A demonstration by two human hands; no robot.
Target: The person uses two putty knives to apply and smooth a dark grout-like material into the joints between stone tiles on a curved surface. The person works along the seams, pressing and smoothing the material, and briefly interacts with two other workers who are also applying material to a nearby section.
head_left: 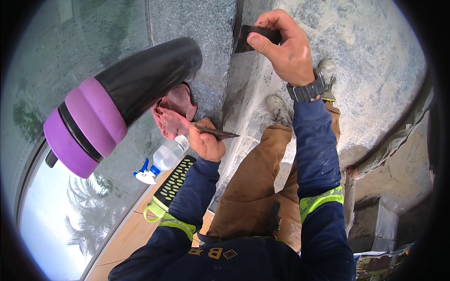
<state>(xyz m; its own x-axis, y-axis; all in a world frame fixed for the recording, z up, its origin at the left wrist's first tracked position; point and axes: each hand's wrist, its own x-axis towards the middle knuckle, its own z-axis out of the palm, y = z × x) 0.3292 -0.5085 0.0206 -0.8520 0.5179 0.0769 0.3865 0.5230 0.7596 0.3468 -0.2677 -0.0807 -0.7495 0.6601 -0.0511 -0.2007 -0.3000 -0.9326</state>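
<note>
My right hand (288, 51) is closed, thumb and fingers pinching a dark, flat, roughly rectangular piece (247, 41). Its outer edge is by the gap along the grey stone ledge (192, 18). Lower and to the left, my left hand (206, 144) is closed on a thin dark piece (218, 133) that tapers to a point toward the right. What either piece is made of does not show clearly. A crumpled pink cloth (173, 114) lies against the fingers of my left hand; whether they grip it, I cannot tell.
A large black bottle with purple bands (96, 117) stands on the ledge beside the glass pane (47, 84). Near my left forearm are a clear spray bottle (166, 157) with a blue-and-white trigger and a black-and-lime slotted item (176, 180) with a loop. Dusty concrete (365, 42) extends at right.
</note>
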